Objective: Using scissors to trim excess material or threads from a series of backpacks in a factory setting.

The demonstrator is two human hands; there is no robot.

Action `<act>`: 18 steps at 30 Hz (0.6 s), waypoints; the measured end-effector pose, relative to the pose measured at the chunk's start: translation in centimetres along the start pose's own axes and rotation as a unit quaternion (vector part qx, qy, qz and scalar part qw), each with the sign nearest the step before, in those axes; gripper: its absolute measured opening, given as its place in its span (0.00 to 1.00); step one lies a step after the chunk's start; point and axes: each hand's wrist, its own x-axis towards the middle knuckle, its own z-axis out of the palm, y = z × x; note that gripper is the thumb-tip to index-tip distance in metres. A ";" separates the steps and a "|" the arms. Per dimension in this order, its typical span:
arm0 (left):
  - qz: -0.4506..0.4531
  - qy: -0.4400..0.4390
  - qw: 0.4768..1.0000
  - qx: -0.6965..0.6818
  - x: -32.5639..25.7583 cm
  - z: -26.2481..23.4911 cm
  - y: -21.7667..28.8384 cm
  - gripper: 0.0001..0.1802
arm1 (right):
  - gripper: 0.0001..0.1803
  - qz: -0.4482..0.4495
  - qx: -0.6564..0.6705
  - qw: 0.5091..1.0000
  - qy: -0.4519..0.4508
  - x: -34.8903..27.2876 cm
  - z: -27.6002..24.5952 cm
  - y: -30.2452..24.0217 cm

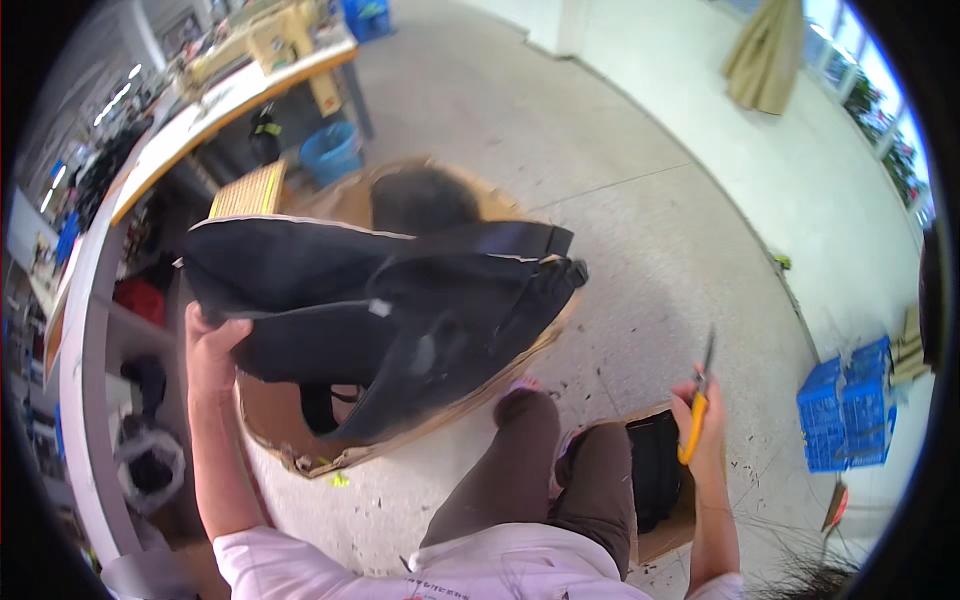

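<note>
A pair of black trousers [420, 300], as it looks, spreads across the top of a large cardboard box [270, 420]. Its gathered end lies toward the right, and a small white tag shows near its middle. My left hand [210, 345] grips the left end of the cloth, thumb on top and the other fingers partly hidden. Off to the right, away from the garment, my right hand [710, 415] is closed around scissors [696, 425] with orange handles, their dark blades pointing up and away from me.
Beyond the box stand a blue bin [332, 152] and a work table [230, 90] carrying a sewing machine [280, 38]. A smaller box [668, 538] with black cloth sits by my right leg. Blue crates [846, 405] stand along the white wall at right. Shelving [85, 400] runs at left.
</note>
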 end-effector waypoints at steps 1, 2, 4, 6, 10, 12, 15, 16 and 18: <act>0.007 -0.027 0.999 -0.038 -0.2 0.4 1.2 0.14 | 0.27 0.015 0.015 1.000 -0.007 0.8 0.1 -2.4; 0.014 -0.054 0.996 -0.074 -0.6 0.8 2.1 0.14 | 0.28 0.096 0.261 0.960 -0.007 1.8 0.4 -3.4; 0.034 -0.076 0.988 -0.133 -0.8 3.6 3.0 0.17 | 0.27 0.048 0.427 0.903 0.020 2.8 0.1 -5.2; 0.030 -0.062 0.979 -0.192 -1.4 6.2 3.8 0.21 | 0.26 -0.066 0.356 0.930 0.063 3.3 -0.6 -7.0; -0.017 -0.135 0.956 -0.259 -2.5 11.2 2.8 0.23 | 0.27 -0.175 0.320 0.926 0.095 1.8 -4.9 -9.2; -0.051 -0.163 0.962 -0.213 -3.0 14.0 3.0 0.17 | 0.28 -0.161 0.243 0.938 0.186 0.5 -7.1 -9.3; -0.046 -0.336 0.939 -0.065 -3.1 18.4 4.4 0.10 | 0.29 -0.161 0.233 0.944 0.168 -1.9 -10.5 -9.2; -0.028 -0.394 0.919 0.009 -3.6 20.5 5.3 0.09 | 0.29 -0.154 0.206 0.956 0.141 -2.7 -11.4 -8.9; 0.118 -0.539 0.826 0.116 -4.0 24.0 5.5 0.14 | 0.32 -0.133 0.191 0.965 0.118 -3.7 -12.3 -9.0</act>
